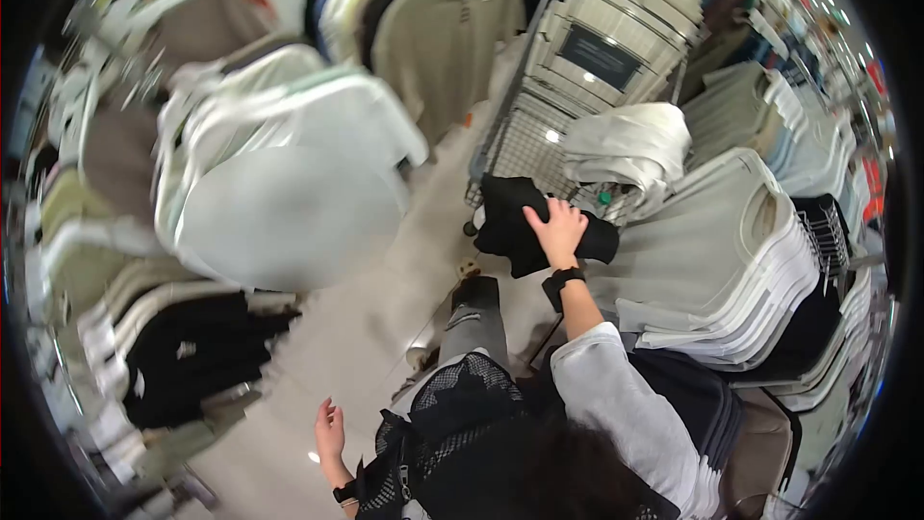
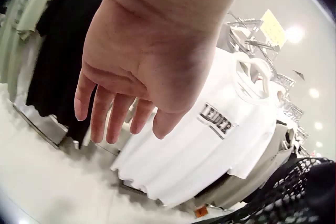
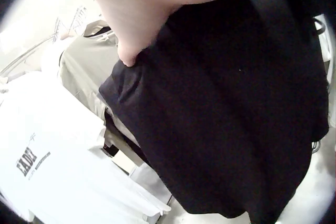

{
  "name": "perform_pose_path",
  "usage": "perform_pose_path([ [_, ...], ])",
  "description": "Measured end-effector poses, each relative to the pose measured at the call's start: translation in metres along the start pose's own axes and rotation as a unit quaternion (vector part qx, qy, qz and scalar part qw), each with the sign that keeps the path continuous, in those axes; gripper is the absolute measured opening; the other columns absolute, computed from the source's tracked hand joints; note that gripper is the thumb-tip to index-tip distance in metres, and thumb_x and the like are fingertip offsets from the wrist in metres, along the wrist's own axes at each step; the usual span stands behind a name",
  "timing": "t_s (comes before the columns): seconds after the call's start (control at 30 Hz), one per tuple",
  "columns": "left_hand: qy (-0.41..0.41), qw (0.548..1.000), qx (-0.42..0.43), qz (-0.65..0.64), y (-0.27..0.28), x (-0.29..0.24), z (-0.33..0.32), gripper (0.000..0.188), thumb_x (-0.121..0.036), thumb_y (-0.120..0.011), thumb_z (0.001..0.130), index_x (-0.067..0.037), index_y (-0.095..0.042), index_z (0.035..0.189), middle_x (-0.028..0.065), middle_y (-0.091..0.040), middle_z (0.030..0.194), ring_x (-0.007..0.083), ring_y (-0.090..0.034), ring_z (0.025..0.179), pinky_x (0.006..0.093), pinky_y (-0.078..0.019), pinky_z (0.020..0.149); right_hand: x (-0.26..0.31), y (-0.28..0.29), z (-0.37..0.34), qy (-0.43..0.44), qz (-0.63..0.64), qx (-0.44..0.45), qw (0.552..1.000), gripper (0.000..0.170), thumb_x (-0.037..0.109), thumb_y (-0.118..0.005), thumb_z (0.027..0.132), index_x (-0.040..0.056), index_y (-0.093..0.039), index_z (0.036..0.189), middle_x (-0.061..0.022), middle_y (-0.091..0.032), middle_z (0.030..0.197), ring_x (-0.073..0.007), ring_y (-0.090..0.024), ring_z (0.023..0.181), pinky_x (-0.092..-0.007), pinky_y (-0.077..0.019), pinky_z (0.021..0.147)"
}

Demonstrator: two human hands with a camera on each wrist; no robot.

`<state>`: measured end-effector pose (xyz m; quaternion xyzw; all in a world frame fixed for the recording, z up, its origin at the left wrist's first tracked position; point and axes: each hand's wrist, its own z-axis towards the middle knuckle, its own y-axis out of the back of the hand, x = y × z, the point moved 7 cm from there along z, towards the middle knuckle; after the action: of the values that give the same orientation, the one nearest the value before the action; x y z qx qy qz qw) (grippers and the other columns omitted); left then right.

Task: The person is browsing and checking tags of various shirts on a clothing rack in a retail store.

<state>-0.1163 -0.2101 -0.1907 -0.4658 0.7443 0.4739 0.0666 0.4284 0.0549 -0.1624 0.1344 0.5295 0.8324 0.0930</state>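
My right hand (image 1: 558, 231) grips a folded black garment (image 1: 510, 226) from above, fingers spread over the cloth. In the right wrist view the thumb lies along the upper edge of the black cloth (image 3: 226, 108), which hangs down below the hand; the other fingertips are hidden. A metal cart (image 1: 539, 125) stands just beyond it, with a bundle of white cloth (image 1: 630, 144) inside. My left hand (image 1: 330, 429) hangs low at my side with nothing in it. Its palm and loosely extended fingers show in the left wrist view, in front of a printed white T-shirt (image 2: 210, 124) on a rack.
Racks of hanging clothes line both sides: white shirts (image 1: 289, 193) and black shirts (image 1: 192, 356) at left, pale grey shirts (image 1: 693, 250) close at right. A beige top (image 1: 438, 39) hangs ahead. Pale tiled floor (image 1: 327, 347) runs between the racks. A dark sign (image 1: 599, 56) is on the cart.
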Motion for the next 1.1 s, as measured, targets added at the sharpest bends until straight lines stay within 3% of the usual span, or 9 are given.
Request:
perform_pose_path([
  [0.13,0.103,0.991,-0.083,-0.034,0.032,0.100,-0.084,0.037,-0.022,-0.054,0.087,-0.003,-0.051,0.118,0.0174,-0.062,0.096,0.0235,-0.061,0.081,0.0334,-0.0482,0.071,0.030,0.009,-0.038,0.023,-0.024,0.013,0.999,0.042,0.050,-0.062,0.071,0.0101,-0.061,0.083,-0.0051,-0.060,0.080,-0.0266,-0.055,0.077,-0.0411,-0.0396,0.069],
  [0.3,0.113,0.986,-0.107,-0.063,0.037,0.165,-0.107,0.036,-0.021,-0.052,0.087,-0.003,-0.051,0.118,0.0173,-0.062,0.095,0.0226,-0.060,0.079,0.0328,-0.0478,0.070,0.065,0.019,-0.074,0.038,-0.031,0.029,0.998,0.042,0.050,-0.062,0.072,0.0092,-0.060,0.081,-0.0059,-0.059,0.077,-0.0271,-0.055,0.076,-0.0406,-0.0409,0.065],
  [0.53,0.058,0.979,-0.147,-0.129,0.059,0.143,-0.063,0.033,-0.019,-0.052,0.088,-0.004,-0.052,0.118,0.0168,-0.061,0.101,0.0227,-0.060,0.089,0.0323,-0.0480,0.077,0.109,0.031,-0.127,0.053,-0.048,-0.013,0.997,0.029,0.040,-0.054,0.081,0.0128,-0.059,0.074,-0.0056,-0.058,0.072,-0.0280,-0.056,0.068,-0.0421,-0.0412,0.057],
  [0.67,0.040,0.971,-0.170,-0.162,0.092,0.122,-0.034,0.033,-0.020,-0.052,0.088,-0.005,-0.052,0.117,0.0167,-0.061,0.103,0.0223,-0.060,0.090,0.0322,-0.0480,0.077,0.115,0.023,-0.137,-0.057,-0.007,0.114,0.992,0.032,0.035,-0.047,0.084,0.0082,-0.061,0.076,-0.0133,-0.062,0.079,-0.0352,-0.057,0.074,-0.0474,-0.0434,0.062],
  [0.73,-0.005,0.961,-0.215,-0.171,0.117,0.120,-0.023,0.032,-0.020,-0.052,0.088,-0.005,-0.053,0.116,0.0157,-0.061,0.102,0.0219,-0.060,0.089,0.0319,-0.0478,0.076,0.110,-0.003,-0.132,-0.122,0.076,0.240,0.960,0.041,0.041,-0.043,0.084,0.0050,-0.063,0.083,-0.0201,-0.062,0.090,-0.0408,-0.056,0.085,-0.0489,-0.0436,0.072],
  [0.8,0.005,0.960,-0.225,-0.165,0.145,0.119,-0.008,0.031,-0.019,-0.052,0.088,-0.004,-0.053,0.116,0.0152,-0.062,0.102,0.0217,-0.060,0.089,0.0317,-0.0477,0.075,0.113,-0.032,-0.127,-0.085,0.090,0.343,0.931,0.055,0.052,-0.041,0.084,0.0029,-0.062,0.096,-0.0241,-0.059,0.100,-0.0423,-0.053,0.096,-0.0474,-0.0417,0.081],
  [0.9,-0.007,0.961,-0.240,-0.138,0.195,0.113,0.017,0.031,-0.018,-0.052,0.088,-0.003,-0.053,0.115,0.0133,-0.062,0.101,0.0207,-0.060,0.089,0.0302,-0.0474,0.075,0.152,-0.051,-0.121,-0.099,0.180,0.423,0.883,0.071,0.061,-0.038,0.084,-0.0015,-0.053,0.114,-0.0233,-0.057,0.107,-0.0356,-0.052,0.105,-0.0389,-0.0390,0.090],
  [1.0,-0.035,0.949,-0.292,-0.117,0.252,0.094,0.037,0.029,-0.017,-0.051,0.089,-0.002,-0.054,0.113,0.0112,-0.062,0.101,0.0186,-0.059,0.089,0.0282,-0.0471,0.074,0.232,-0.045,-0.132,0.031,0.354,0.414,0.838,0.057,0.041,-0.055,0.085,-0.0036,-0.048,0.119,-0.0219,-0.052,0.117,-0.0311,-0.052,0.107,-0.0358,-0.0383,0.092],
  [1.1,-0.081,0.904,-0.392,-0.147,0.304,0.077,0.044,0.028,-0.016,-0.051,0.089,-0.002,-0.054,0.112,0.0097,-0.061,0.101,0.0167,-0.059,0.089,0.0267,-0.0466,0.072,0.308,-0.022,-0.162,0.088,0.275,0.431,0.855,0.069,0.029,-0.064,0.079,-0.0016,-0.031,0.131,-0.0269,-0.050,0.118,-0.0364,-0.051,0.108,-0.0385,-0.0399,0.090],
])
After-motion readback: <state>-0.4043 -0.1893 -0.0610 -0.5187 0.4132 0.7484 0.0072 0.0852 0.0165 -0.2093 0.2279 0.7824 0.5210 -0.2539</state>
